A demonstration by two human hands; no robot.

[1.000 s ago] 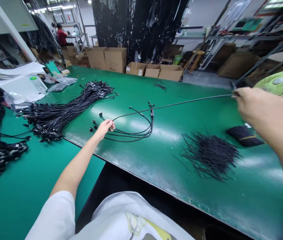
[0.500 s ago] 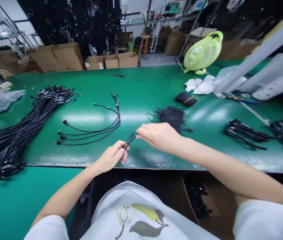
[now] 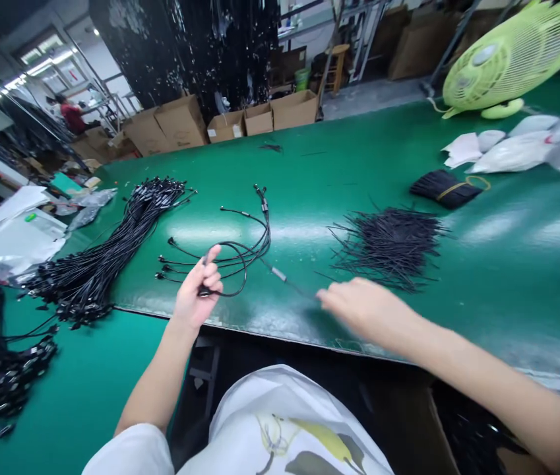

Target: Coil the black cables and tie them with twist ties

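Observation:
My left hand (image 3: 199, 289) is closed around the connector end of a thin black cable (image 3: 246, 265), which loops out beside the fingers; its index finger points up. A blurred grey sleeve (image 3: 278, 274) sits on a strand running towards my right hand (image 3: 351, 302). The right fingertips are pinched on that strand's far end. Whether it is the same cable is hard to tell where it crosses the others. Behind the left hand, several black cables (image 3: 266, 231) lie fanned in curves on the green table. A heap of short black ties (image 3: 396, 244) lies beyond the right hand.
A thick bundle of black cables (image 3: 126, 247) lies at left, with more cables (image 3: 7, 376) on the lower green surface. To the right are a banded bundle of black strands (image 3: 440, 188), white bags (image 3: 512, 152) and a green fan (image 3: 512, 63). Cardboard boxes (image 3: 181, 122) stand behind the table.
My hands have moved apart from the folded dark strands between them. A cable now loops from the left hand, and a strand with a sleeve stretches to the right one. The view has turned left.

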